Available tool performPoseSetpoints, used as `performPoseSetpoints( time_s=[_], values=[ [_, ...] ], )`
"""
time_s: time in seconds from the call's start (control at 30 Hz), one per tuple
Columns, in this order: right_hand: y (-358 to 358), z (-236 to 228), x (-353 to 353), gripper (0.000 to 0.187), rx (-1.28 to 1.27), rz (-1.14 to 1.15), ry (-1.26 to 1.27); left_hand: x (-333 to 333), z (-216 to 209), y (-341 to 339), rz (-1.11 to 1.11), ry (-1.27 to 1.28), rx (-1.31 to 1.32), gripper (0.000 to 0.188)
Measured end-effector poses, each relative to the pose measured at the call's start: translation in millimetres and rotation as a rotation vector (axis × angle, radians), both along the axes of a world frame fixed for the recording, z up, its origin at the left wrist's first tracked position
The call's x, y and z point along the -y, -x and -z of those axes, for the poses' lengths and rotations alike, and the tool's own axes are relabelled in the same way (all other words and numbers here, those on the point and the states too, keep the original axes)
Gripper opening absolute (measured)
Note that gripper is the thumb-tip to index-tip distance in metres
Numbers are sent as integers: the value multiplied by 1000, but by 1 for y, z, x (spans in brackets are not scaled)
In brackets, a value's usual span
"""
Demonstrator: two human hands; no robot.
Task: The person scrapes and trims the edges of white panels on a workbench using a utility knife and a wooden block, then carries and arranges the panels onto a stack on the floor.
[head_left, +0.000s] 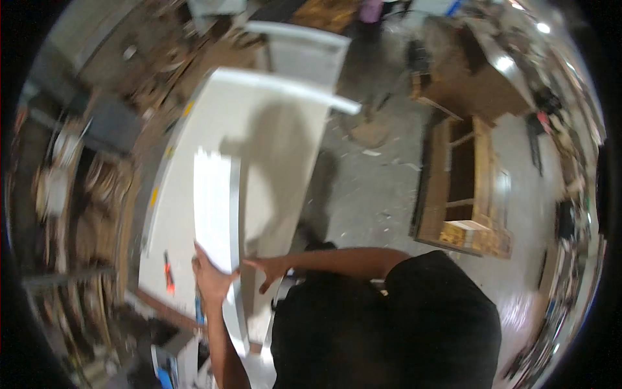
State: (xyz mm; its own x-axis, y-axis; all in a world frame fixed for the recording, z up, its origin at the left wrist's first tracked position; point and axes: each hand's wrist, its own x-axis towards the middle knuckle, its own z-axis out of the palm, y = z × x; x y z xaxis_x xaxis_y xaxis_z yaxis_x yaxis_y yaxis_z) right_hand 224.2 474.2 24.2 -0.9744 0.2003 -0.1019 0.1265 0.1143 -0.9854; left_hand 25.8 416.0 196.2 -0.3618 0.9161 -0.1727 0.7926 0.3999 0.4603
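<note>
A long white board [217, 201] with a jagged far end and a grey side edge lies lengthwise on the pale worktable [272, 168]. Across its near part, my left hand [214, 279] spans the width, its fingers at the left edge and its thumb towards the right. At the board's right edge is my right hand [269, 267], fingers stretched towards it and thumb apart; whether the fingertips touch is too blurred to tell. To the left of my left hand rests a slim red and black tool [169, 275], perhaps a cutter.
Another white panel [308, 55] stands past the table's far end, where a white strip [285, 85] lies across. On the grey floor [369, 207] at right are an open wooden cabinet frame [463, 172] and a brown box-like piece [476, 84]. Wood scraps crowd the left side.
</note>
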Motion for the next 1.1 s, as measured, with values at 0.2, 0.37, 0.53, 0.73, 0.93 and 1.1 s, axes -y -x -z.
performPoseSetpoints(
  time_s=[0.2, 0.37, 0.53, 0.73, 0.93, 1.1],
  values=[
    [82, -145, 5, 128, -226, -369, 263, 36, -153, 19, -267, -526, 365, 116],
    [112, -229, 1, 139, -387, -298, -113, 190, -130, 57, -412, -1177, 860, 86],
    [116, -238, -3, 130, -239, -378, -500, 220, -117, 8, -693, -1432, 948, 110],
    [113, -152, 8, 124, -21, -533, -867, 275, 50, -34, -1138, -1718, 1408, 108],
    [89, -42, 48, 126, 115, -640, -882, 311, 156, -75, -1573, -1576, 1466, 82],
    [98, -15, 54, 127, 109, -601, -989, 371, 178, -74, -1240, -272, 1421, 42]
  ],
)
